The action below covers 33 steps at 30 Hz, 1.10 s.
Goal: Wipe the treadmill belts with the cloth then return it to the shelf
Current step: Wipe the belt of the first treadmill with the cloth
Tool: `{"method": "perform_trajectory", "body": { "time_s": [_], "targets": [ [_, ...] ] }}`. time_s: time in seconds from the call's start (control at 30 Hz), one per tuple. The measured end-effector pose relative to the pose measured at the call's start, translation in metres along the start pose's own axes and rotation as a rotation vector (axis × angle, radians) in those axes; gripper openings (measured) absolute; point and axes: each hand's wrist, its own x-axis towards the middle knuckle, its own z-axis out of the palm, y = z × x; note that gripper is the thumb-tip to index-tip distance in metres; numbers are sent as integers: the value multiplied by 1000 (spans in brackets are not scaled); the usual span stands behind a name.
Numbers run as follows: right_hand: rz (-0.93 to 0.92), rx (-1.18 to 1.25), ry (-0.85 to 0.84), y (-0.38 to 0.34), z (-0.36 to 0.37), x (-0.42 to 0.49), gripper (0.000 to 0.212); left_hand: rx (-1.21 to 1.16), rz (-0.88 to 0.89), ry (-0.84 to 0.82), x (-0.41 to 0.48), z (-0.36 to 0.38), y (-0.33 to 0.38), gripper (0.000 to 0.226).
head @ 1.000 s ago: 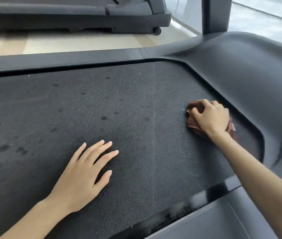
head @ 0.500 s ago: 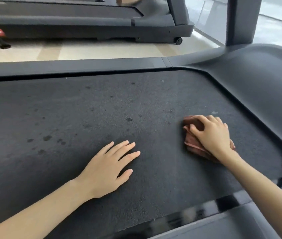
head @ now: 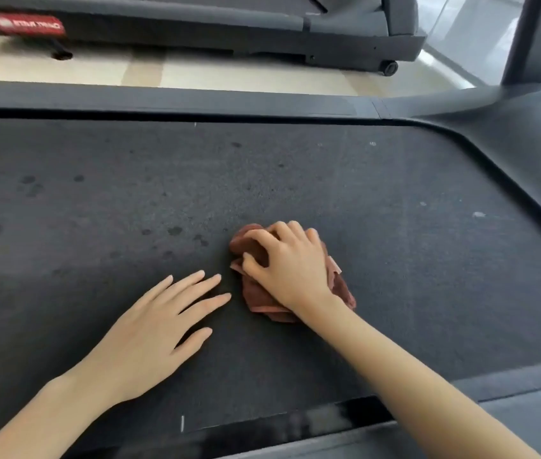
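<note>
**Brown cloth mid-belt, right hand bunched on it**

The crumpled brown cloth (head: 257, 298) sits on the dark treadmill belt (head: 395, 260), roughly in the middle. The right hand (head: 290, 263) is on top, its fingers (head: 262, 238) curled over the wad and the thumb tucked into a fold, so it's gripping it. Just beside it, the left hand (head: 153, 336) lies flat on the belt, fingers (head: 196, 283) straight and slightly spread, holding nothing. The belt has dark spots. Beyond the grey side rail (head: 163, 96) there's pale floor (head: 196, 74) and a second treadmill (head: 196, 31).
</note>
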Motion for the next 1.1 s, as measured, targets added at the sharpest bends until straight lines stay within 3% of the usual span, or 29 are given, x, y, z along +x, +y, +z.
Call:
{"method": "perform_trajectory", "body": {
  "time_s": [0.27,0.4,0.6,0.73,0.83,0.93,1.1],
  "targets": [
    [590,-207,31,83,-21,-3,37,-31,-111,41,-72,-4,-86,48],
    [537,-253,24,14,4,15,36,-93,-110,108,-74,0,-84,49],
    [197,-64,17,-147,46,51,34,-101,-75,152,-75,-1,-88,48],
    [35,24,-84,-163,46,56,35,-36,-8,108,-96,-9,-119,53],
    [124,-4,-120,-112,28,42,38,-50,-133,119,-140,-14,-168,55],
    [367,-105,-54,-56,5,17,41,-46,-255,140,-182,-16,-204,56],
    [556,-224,-9,-75,13,21,39,-52,-293,209,-189,-13,-206,54]
  ]
}}
